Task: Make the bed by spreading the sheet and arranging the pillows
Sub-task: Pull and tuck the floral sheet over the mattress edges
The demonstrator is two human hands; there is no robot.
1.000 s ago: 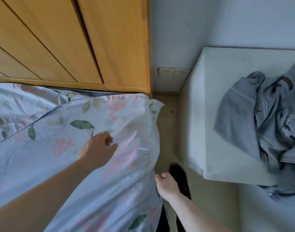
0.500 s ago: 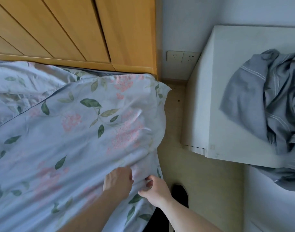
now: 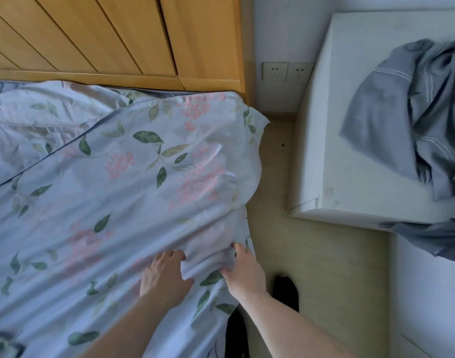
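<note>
You've got a bare floor (image 3: pixel 314 254) strip between sheet (image 3: pixel 118 202) edge and white cabinet (image 3: pixel 350 151) at 3 o'clock. Wooden headboard (image 3: pixel 118 34) blocks 12 o'clock; black shoe (image 3: pixel 286 290) at 5.

A home bedroom: floral sheet (image 3: pixel 123 192) against wooden headboard (image 3: pixel 112 40) (white bedside cabinet (image 3: pixel 350 140) alongside).

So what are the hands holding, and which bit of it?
Both the left hand and the right hand grip the flowery sheet by a bunched fold near its side edge, at the bedside.
</note>
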